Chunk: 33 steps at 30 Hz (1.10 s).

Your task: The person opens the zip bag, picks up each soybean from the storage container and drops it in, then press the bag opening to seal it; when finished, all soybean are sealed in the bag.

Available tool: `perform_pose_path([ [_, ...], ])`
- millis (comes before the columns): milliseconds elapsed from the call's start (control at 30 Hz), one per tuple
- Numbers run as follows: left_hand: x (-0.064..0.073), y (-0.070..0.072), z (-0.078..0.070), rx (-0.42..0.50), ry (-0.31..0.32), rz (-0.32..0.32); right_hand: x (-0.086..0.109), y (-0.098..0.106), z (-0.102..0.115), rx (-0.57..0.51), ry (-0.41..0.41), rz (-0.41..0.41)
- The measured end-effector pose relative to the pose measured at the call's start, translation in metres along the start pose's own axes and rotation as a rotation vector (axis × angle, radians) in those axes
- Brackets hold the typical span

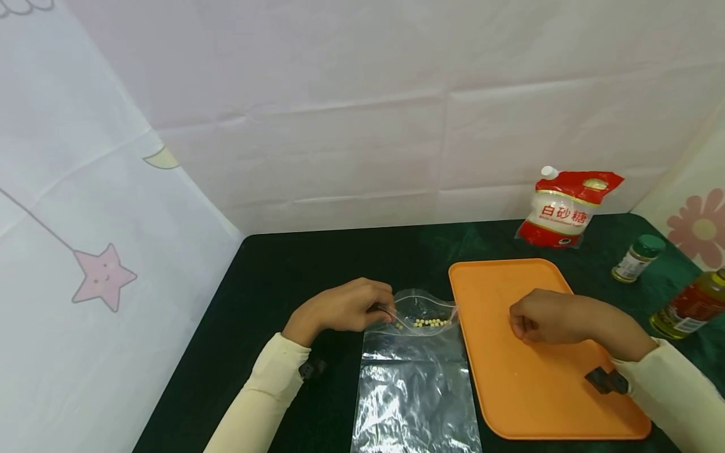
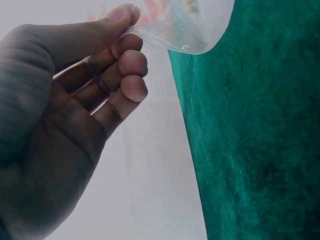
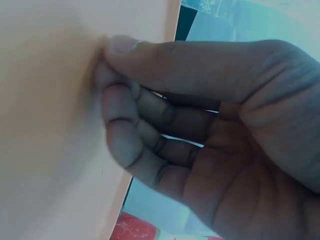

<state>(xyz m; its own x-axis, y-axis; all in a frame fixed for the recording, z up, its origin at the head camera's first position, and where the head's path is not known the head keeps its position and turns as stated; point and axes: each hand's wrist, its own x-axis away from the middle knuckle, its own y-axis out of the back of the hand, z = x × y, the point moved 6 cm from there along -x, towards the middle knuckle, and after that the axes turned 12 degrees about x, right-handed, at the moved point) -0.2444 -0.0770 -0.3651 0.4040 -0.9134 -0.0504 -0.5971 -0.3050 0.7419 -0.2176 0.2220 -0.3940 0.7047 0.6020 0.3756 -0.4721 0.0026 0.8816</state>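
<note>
My left hand (image 1: pixel 348 305) pinches the open mouth of a clear zip bag (image 1: pixel 416 402) between thumb and fingertips. In the left wrist view the film of the bag (image 2: pixel 200 32) runs out from the pinch. Small yellow beans (image 1: pixel 433 323) lie inside near the bag's mouth. The right hand (image 1: pixel 552 316) is low over the orange tray (image 1: pixel 493 402), thumb and fingertips together at its surface. In the right wrist view the fingers are curled, and a small pale bean (image 3: pixel 135 90) seems to show between them, mostly hidden.
At the back right stands a red and white sugar pouch (image 1: pixel 563 211) with a white cap. A green-capped jar (image 1: pixel 637 259) and a bottle of yellowish liquid (image 1: pixel 688 308) are right of the tray. Dark green cloth (image 1: pixel 328 264) covers the table, against a pale fabric wall.
</note>
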Motion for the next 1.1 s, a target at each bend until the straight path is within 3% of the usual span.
perform_pose_path([
  [133,0.0,0.0,0.0,-0.005,-0.006,0.001,-0.002,0.012,0.006,0.016,0.084,-0.107],
  [267,0.0,0.001,-0.002,-0.008,-0.007,0.005,-0.002,0.026,0.015,-0.032,0.184,-0.229],
  [400,0.0,0.001,-0.002,-0.006,0.01,0.007,-0.004,0.036,0.022,-0.181,0.281,-0.314],
  [567,0.0,0.001,-0.002,-0.006,0.009,0.005,-0.01,0.044,0.028,-0.447,0.381,-0.329],
  [667,0.0,0.001,-0.003,-0.009,0.003,0.005,-0.014,0.047,0.029,-0.544,0.389,-0.345],
  [867,0.0,0.001,-0.002,-0.013,0.013,0.006,-0.025,0.051,0.036,-0.634,0.351,-0.382],
  [1100,-0.001,0.001,-0.003,-0.011,0.008,0.01,-0.041,0.048,0.043,-0.624,0.378,-0.389],
])
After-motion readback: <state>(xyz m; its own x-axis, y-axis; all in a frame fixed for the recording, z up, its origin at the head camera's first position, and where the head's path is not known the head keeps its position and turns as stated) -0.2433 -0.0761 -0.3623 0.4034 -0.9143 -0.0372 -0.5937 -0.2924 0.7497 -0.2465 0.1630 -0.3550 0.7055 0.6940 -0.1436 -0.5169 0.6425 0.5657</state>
